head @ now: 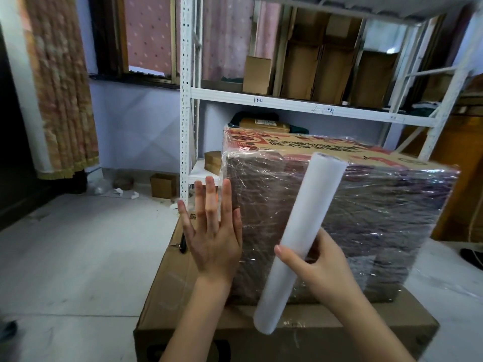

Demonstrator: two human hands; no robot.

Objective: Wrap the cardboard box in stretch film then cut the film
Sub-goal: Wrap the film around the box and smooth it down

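Two boxes stacked on a pale tiled floor (65,257), white shelving (261,97) behind.
Film-wrapped cardboard box (339,218) sits atop a larger carton (183,309); left hand (213,231) flat, fingers spread; right hand (317,267) grasps the film roll (303,231).

A large plain brown carton (167,291) sits on the pale tiled floor (65,257) in the near middle and serves as the stand. Directly on its top, toward the far right, rests the printed cardboard box (379,205), upright and covered in shiny stretch film. Farther left on the floor lie a small open box (163,185) and crumpled white paper scraps (119,191), beside the white shelf's foot.
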